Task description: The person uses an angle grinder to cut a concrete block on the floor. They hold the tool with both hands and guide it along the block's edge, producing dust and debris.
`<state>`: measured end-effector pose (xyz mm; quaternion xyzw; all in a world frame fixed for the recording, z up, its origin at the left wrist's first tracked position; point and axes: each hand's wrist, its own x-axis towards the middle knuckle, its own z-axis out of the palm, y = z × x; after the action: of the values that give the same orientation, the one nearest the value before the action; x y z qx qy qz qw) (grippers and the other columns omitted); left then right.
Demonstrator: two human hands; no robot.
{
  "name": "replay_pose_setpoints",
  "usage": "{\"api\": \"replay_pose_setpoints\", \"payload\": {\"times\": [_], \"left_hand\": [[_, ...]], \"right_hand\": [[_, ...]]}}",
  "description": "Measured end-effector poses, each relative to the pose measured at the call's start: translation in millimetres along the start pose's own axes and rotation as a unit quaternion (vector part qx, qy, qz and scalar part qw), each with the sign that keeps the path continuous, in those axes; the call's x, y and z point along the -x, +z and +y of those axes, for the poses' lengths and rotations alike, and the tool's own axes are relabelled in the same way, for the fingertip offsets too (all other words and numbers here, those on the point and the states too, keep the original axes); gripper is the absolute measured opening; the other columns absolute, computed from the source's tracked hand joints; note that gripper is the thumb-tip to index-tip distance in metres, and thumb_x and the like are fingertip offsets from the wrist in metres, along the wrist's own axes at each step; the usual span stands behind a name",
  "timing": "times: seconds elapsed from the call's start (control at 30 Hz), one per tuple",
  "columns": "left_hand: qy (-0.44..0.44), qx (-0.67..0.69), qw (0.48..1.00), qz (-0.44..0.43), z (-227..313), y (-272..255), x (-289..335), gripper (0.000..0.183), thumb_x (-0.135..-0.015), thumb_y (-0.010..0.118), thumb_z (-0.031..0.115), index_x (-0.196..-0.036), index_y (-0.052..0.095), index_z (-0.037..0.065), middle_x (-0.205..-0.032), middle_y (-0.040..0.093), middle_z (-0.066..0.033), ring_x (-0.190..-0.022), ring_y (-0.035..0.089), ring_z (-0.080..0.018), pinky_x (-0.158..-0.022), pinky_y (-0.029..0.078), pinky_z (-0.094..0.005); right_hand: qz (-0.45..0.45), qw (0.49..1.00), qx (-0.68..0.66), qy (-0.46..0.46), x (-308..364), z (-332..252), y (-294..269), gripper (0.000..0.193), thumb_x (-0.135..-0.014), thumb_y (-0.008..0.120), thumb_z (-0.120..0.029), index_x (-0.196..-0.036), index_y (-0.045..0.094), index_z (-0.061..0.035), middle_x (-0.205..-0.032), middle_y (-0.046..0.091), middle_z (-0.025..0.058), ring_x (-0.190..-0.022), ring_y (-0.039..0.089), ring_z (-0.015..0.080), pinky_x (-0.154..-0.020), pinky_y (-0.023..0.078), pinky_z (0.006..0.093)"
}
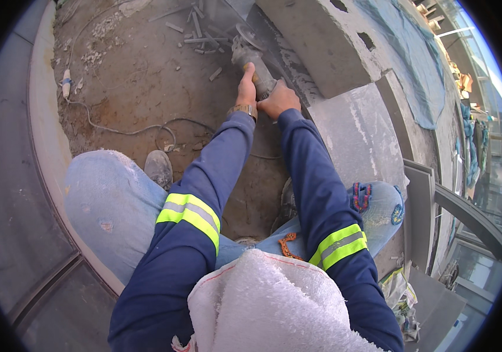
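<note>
An angle grinder [264, 79], dusty and grey, is held out in front of me between both hands. Its round disc [250, 36] is at the far end, beside the edge of a grey stone slab [359, 126]. My left hand [247, 88], with a watch at the wrist, is closed against the left side of the tool's body. Wrapped round the rear end of the body is my right hand [280, 100]. Dust blurs the far end, so I cannot tell whether the disc touches the slab.
A cable [119, 129] snakes over the dirt floor to a white connector [67, 83] at left. Cut strips [207, 40] and rubble lie beyond the grinder. A thick concrete block [321, 47] rests on the slab. Dark panels [4, 176] flank my left; a plastic bag [400, 299] lies at right.
</note>
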<state>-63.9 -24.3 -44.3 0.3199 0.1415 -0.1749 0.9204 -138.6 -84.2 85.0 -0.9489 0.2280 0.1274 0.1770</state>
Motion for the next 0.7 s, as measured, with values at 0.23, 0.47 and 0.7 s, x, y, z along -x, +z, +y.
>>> {"api": "replay_pose_setpoints", "payload": {"times": [0.23, 0.47, 0.7], "left_hand": [[-0.012, 0.002, 1.0, -0.002, -0.7, 3.1, 0.1, 0.057, -0.098, 0.059, 0.048, -0.131, 0.055, 0.002, -0.123, 0.062, -0.0105, -0.111, 0.061, -0.0259, -0.098, 0.048, -0.0392], [-0.019, 0.022, 1.0, -0.003, 5.5, 8.9, 2.3, 0.056, -0.098, 0.059, 0.047, -0.13, 0.057, 0.002, -0.122, 0.063, -0.0108, -0.109, 0.062, -0.0256, -0.098, 0.048, -0.0391], [0.005, -0.012, 1.0, 0.009, 12.7, 11.6, -1.7, 0.055, -0.098, 0.057, 0.05, -0.127, 0.058, 0.003, -0.118, 0.065, -0.0123, -0.104, 0.063, -0.0268, -0.093, 0.051, -0.0406]], "right_hand": [[0.007, 1.0, 0.003, 0.008, -5.8, 0.1, 1.8, 0.077, -0.067, 0.083, -0.035, -0.129, 0.053, -0.0001, -0.121, 0.066, 0.0241, -0.116, 0.064, 0.0375, -0.1, 0.05, 0.0427], [0.002, 1.0, 0.009, 0.003, -12.5, -1.4, 3.7, 0.076, -0.066, 0.083, -0.036, -0.126, 0.054, 0.001, -0.12, 0.067, 0.024, -0.115, 0.064, 0.0372, -0.099, 0.051, 0.0421], [-0.005, 1.0, 0.014, -0.001, -17.7, -1.9, 4.0, 0.081, -0.065, 0.084, -0.04, -0.128, 0.054, 0.0006, -0.121, 0.067, 0.0231, -0.115, 0.064, 0.0362, -0.099, 0.051, 0.0413]]}}
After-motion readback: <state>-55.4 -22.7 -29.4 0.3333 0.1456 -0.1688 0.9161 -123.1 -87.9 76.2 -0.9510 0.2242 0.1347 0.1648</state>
